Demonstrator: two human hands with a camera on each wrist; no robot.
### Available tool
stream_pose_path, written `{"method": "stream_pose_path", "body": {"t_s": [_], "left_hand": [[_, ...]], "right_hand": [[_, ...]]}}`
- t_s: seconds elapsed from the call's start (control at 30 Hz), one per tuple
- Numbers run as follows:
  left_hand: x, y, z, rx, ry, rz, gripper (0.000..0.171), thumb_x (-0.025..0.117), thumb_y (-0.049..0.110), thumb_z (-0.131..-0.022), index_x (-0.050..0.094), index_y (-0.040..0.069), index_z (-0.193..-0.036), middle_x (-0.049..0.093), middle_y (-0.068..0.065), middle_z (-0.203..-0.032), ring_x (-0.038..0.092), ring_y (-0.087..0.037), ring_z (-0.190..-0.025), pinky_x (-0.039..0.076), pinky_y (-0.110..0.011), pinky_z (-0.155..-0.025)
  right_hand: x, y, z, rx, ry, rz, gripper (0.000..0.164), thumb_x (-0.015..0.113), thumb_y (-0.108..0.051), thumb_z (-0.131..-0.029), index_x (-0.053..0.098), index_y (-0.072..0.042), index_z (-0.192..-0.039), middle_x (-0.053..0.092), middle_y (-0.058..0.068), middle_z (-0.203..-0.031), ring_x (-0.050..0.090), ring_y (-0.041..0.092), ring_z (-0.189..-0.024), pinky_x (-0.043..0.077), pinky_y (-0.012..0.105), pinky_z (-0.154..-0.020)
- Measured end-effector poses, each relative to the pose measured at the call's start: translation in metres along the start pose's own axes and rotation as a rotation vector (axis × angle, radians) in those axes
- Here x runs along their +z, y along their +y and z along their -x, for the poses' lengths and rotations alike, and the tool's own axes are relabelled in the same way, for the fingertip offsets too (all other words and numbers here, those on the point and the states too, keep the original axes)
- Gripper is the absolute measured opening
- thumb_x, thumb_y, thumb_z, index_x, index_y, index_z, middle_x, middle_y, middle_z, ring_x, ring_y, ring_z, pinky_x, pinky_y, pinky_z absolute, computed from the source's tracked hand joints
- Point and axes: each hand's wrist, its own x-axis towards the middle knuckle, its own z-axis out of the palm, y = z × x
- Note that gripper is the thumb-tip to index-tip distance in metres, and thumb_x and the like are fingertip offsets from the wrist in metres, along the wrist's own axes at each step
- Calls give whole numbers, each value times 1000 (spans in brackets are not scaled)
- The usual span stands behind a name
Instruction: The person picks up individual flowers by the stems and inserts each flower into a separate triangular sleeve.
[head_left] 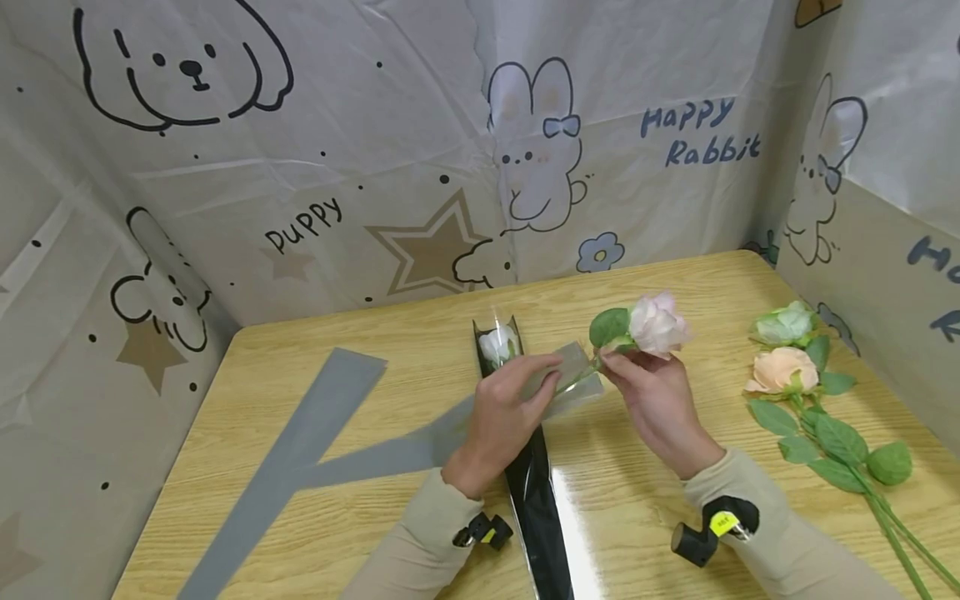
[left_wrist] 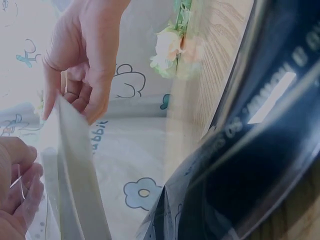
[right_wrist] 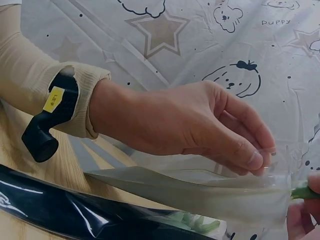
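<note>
My left hand (head_left: 498, 417) pinches the edge of a long grey sleeve (head_left: 431, 444) near its clear mouth, as the right wrist view also shows. In my right hand (head_left: 663, 408) is the stem of a pale pink artificial rose (head_left: 658, 323), gripped just under the bloom. A green leaf (head_left: 609, 327) stands out beside the petals. Its stem runs down into the mouth of the sleeve. Beneath my left hand lies a black sleeve (head_left: 538, 508) with a white rose (head_left: 498, 346) inside its clear top end.
A second grey sleeve (head_left: 288, 454) lies slantwise on the left of the wooden table (head_left: 637, 533). At the right lie a peach rose (head_left: 783, 369) and a pale green-white rose (head_left: 783, 323) with leafy stems. Printed cloth (head_left: 420, 125) walls the back and sides.
</note>
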Motion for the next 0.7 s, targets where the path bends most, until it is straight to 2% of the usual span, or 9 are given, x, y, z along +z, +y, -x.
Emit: {"method": "stream_pose_path", "body": {"t_s": [0.13,0.4,0.7], "left_hand": [[0,0,-1,7,10,3,17,74,3,-94,77,5,-110,80,-9,-103,78,-18,-94,63,-24,-83],[0,2,-2,20,28,-3,17,75,4,-94,76,5,-110,80,-9,-104,78,-19,-95,63,-24,-84],[1,0,-2,34,54,3,17,76,1,-91,77,4,-108,80,-10,-102,78,-20,-93,63,-24,-84]], "right_hand": [[-1,1,1,17,-26,43,33,65,4,-97,60,-19,-121,68,-11,-111,67,1,-103,58,20,-96],[-3,1,-1,5,-69,118,42,69,6,-94,55,-15,-127,68,-8,-114,71,3,-101,61,20,-90],[-2,-4,0,12,-74,68,21,61,-2,-102,58,-12,-120,71,-6,-106,75,7,-93,63,24,-87]]}}
